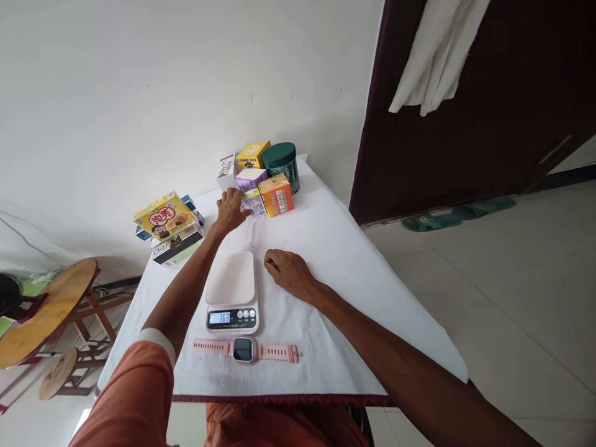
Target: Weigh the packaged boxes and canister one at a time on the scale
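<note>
1. One printed box [254,205] sits about 12:30 from the scale [231,279]; left hand [231,210] at its 9 o'clock, can't tell if gripping.
2. Narrow pinch should spare orange box [275,195], 3 o'clock.
3. Right hand [289,273] loosely fisted, 3 o'clock of scale.

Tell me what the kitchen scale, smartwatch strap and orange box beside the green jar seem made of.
The kitchen scale looks like smooth white plastic, judging by rounded, moulded edges. The smartwatch strap seems matte pink silicone or similar, with even slots. The orange box is probably printed cardboard, given its straight edges; its gloss is unclear.
</note>
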The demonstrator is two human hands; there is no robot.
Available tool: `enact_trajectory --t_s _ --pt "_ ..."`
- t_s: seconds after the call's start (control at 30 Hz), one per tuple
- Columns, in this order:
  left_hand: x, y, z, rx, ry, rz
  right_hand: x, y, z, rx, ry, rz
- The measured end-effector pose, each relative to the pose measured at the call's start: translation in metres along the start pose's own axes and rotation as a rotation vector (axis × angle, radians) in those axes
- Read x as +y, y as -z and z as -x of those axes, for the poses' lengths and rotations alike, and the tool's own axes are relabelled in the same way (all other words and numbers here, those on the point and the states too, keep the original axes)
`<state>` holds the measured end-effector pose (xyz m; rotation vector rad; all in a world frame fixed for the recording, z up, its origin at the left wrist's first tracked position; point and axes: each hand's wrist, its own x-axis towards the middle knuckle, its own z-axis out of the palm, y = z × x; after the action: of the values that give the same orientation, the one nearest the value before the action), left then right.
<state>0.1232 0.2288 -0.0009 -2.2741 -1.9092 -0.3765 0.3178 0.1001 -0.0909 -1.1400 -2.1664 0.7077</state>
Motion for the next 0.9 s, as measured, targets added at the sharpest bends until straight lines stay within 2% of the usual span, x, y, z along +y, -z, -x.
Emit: enact_trajectory --t_s 0.2,0.3,0.37,0.43,0.53,0.63,0.7,0.8,0.9 --pt "-0.006 -0.003 -0.005 0.054 -0.009 0.048 -0.002 0.0 0.0 -0.006 -0.013 0.023" --pt "-0.009 -0.001 -0.002 0.031 -0.006 0.189 0.0 -0.001 0.0 0.005 -0.006 0.002" --pt "-0.015 0.004 0.008 0.037 -0.002 0.317 0.002 -0.001 0.0 0.016 0.001 -0.021" --pt "-0.025 0.014 0.025 0.073 0.02 0.419 0.004 -0.001 0.0 0.027 0.015 -0.038" --pt "-0.043 0.04 0.061 0.119 0.049 0.498 0.006 -0.002 0.0 0.037 0.029 -0.049" --pt "-0.052 0.071 0.103 0.1 0.032 0.539 0.007 -0.003 0.0 0.042 0.027 -0.05" --pt "-0.051 0.088 0.131 0.063 0.007 0.546 0.006 -0.003 0.0 0.048 0.024 -0.043" --pt "-0.04 0.098 0.168 0.002 -0.029 0.523 0.005 -0.003 0.0 0.052 0.014 -0.031" --pt "-0.032 0.096 0.191 -0.028 -0.061 0.511 0.003 -0.002 0.001 0.061 0.009 -0.024"
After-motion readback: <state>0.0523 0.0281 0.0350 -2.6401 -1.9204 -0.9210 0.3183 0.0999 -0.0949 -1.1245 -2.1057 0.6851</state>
